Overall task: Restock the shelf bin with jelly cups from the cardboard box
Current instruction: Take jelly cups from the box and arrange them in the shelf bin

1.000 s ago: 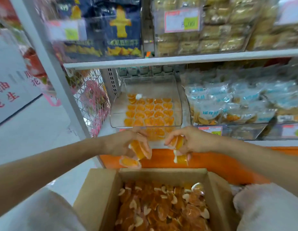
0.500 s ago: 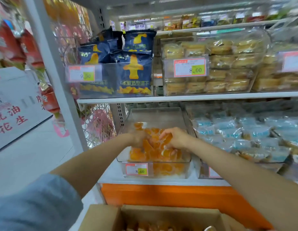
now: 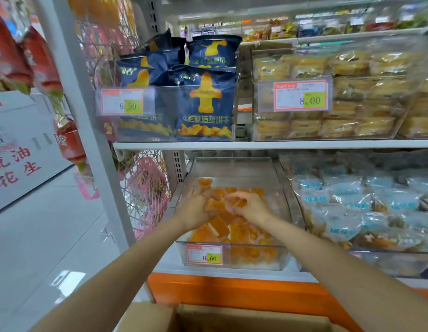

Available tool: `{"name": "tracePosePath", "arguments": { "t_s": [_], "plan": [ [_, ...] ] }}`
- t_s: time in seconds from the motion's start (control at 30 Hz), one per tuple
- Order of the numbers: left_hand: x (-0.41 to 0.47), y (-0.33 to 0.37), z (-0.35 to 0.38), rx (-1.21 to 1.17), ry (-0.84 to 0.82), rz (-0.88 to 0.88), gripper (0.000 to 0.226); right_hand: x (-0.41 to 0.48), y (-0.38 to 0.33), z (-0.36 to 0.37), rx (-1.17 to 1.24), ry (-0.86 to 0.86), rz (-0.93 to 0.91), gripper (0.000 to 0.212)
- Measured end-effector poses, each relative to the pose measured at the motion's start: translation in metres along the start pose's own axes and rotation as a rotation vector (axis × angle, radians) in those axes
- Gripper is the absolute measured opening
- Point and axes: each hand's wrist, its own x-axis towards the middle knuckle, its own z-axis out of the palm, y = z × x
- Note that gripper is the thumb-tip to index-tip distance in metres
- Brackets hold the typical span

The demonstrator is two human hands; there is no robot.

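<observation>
The clear plastic shelf bin point(image 3: 283, 212) sits on the lower shelf, partly filled with orange jelly cups point(image 3: 241, 236). Both my hands are inside it, above the pile and close together. My left hand point(image 3: 195, 209) has its fingers curled round an orange jelly cup point(image 3: 213, 203). My right hand point(image 3: 250, 208) pinches another orange jelly cup point(image 3: 237, 202). Only the top rim of the cardboard box point(image 3: 208, 316) shows at the bottom edge; its contents are out of view.
A price tag reading 8.60 point(image 3: 204, 254) is on the bin's front. Pale blue snack bags point(image 3: 366, 207) fill the neighbouring bin. Dark blue biscuit bags point(image 3: 205, 106) and wrapped cakes point(image 3: 340, 97) stand on the shelf above. An orange shelf base point(image 3: 232, 291) runs below, and a white upright point(image 3: 88, 130) stands left.
Both hands have risen from above the cardboard box into the shelf bin, carrying jelly cups. My view has tilted up, so the box has dropped almost out of sight.
</observation>
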Motion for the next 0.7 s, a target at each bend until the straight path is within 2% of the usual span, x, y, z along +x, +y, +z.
{"name": "tracePosePath", "arguments": {
  "t_s": [0.1,0.17,0.23,0.37,0.47,0.63,0.7],
  "plan": [
    [-0.012,0.005,0.003,-0.283,0.137,-0.024,0.037,-0.006,-0.001,-0.006,0.156,0.066,-0.069,0.05],
    [-0.017,0.013,0.005,-0.561,0.162,-0.082,0.035,-0.012,-0.003,-0.009,0.218,0.096,-0.081,0.053],
    [-0.019,0.023,0.005,-0.835,0.11,-0.136,0.033,-0.018,-0.006,-0.01,0.244,0.115,-0.119,0.052],
    [-0.022,0.031,0.0,-1.073,-0.04,-0.142,0.025,-0.025,-0.004,-0.009,0.253,0.145,-0.194,0.049],
    [-0.022,0.029,0.0,-1.281,-0.082,-0.191,0.019,-0.024,0.0,-0.007,0.155,0.172,-0.23,0.051],
    [-0.02,0.027,0.007,-1.296,0.005,-0.275,0.025,-0.022,0.007,-0.001,0.083,0.095,-0.254,0.063],
    [-0.021,0.028,0.008,-1.244,0.048,-0.32,0.016,-0.022,0.007,-0.002,0.114,0.01,-0.251,0.073]
  ]
}}
